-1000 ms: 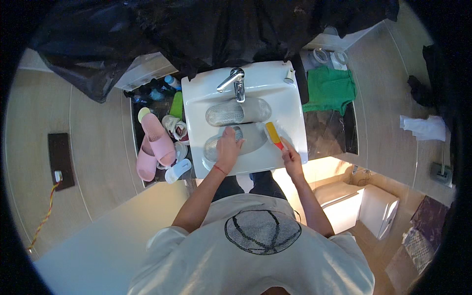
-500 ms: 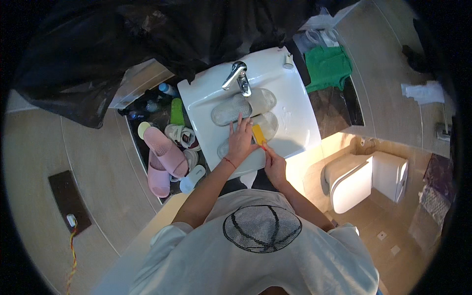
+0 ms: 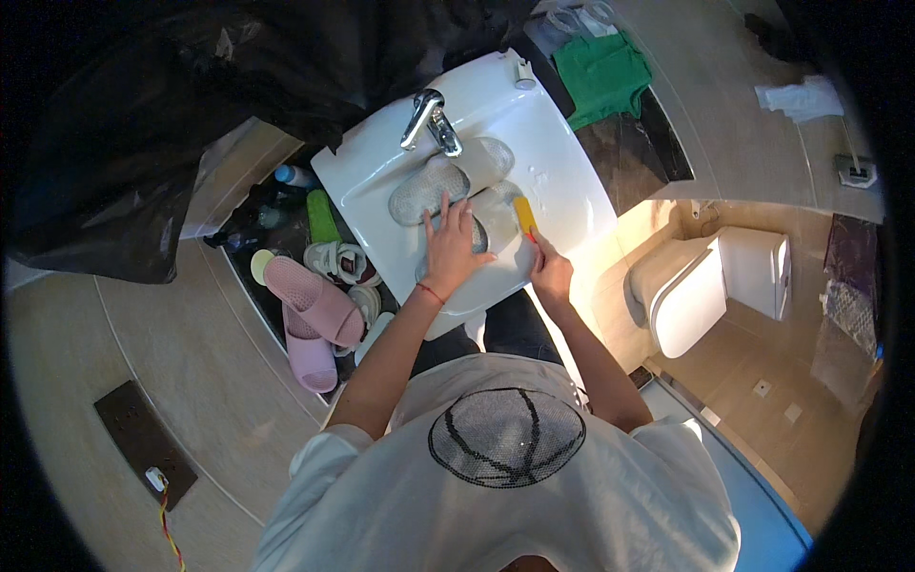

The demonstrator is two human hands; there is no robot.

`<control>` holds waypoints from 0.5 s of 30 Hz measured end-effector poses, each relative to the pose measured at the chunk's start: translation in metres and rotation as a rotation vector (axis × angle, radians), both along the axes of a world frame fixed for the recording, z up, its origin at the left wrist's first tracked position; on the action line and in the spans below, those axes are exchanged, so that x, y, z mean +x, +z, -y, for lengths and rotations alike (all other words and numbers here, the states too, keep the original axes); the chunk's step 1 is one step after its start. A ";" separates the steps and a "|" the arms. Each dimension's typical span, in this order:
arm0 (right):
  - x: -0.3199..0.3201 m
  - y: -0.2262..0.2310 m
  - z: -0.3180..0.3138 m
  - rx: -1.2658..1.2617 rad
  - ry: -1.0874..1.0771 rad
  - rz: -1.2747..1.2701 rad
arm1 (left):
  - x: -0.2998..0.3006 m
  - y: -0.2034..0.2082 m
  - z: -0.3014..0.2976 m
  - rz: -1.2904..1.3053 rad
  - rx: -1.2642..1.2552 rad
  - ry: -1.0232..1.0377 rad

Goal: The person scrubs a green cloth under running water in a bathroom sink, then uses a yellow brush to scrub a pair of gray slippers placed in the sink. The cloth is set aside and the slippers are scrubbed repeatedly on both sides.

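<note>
Two grey-white slippers lie side by side in the white washbasin (image 3: pixel 572 162). The far slipper (image 3: pixel 419 194) sits below the chrome tap (image 3: pixel 434 124). Over the near slipper (image 3: pixel 492 202) my left hand (image 3: pixel 454 250) lies flat, fingers spread and thumb pointing right, covering much of its front. My right hand (image 3: pixel 551 275) is closed around the red handle of a yellow brush (image 3: pixel 524 214). The brush head is at the right edge of the near slipper's heel part; whether it touches cannot be made out. Its underside is hidden.
Pink slippers (image 3: pixel 315 300), white shoes (image 3: pixel 334 259), a green brush-like block (image 3: pixel 322 217) and a blue-capped bottle (image 3: pixel 297 176) crowd the counter at left. A green cloth (image 3: pixel 602 81) lies at the back right. A white toilet (image 3: pixel 681 296) stands right. Black plastic sheeting (image 3: pixel 191 105) hangs behind.
The yellow brush and my right hand have shifted to the right along the near slipper, away from my left hand. My left hand stays on that slipper. The whole view has turned slightly.
</note>
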State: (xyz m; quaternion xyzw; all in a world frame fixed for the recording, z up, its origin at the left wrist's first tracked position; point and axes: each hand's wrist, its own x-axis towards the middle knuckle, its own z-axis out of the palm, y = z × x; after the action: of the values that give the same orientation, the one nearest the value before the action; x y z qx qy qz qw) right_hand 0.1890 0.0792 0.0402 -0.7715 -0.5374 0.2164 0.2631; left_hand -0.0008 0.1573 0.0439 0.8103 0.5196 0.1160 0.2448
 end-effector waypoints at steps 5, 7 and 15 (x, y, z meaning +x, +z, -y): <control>-0.044 0.001 0.042 0.276 0.151 -0.053 | 0.002 -0.017 0.004 -0.147 0.051 -0.036; -0.037 -0.006 0.043 0.097 0.088 -0.018 | 0.003 -0.017 0.008 -0.155 0.071 -0.031; -0.041 0.005 0.045 0.089 0.126 -0.071 | 0.003 -0.015 0.007 -0.162 0.063 -0.049</control>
State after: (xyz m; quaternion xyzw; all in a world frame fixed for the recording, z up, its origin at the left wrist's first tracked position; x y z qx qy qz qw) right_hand 0.1477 0.0341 0.0450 -0.7155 -0.5842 0.2357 0.3021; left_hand 0.0022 0.1500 0.0287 0.8368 0.5138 0.0601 0.1791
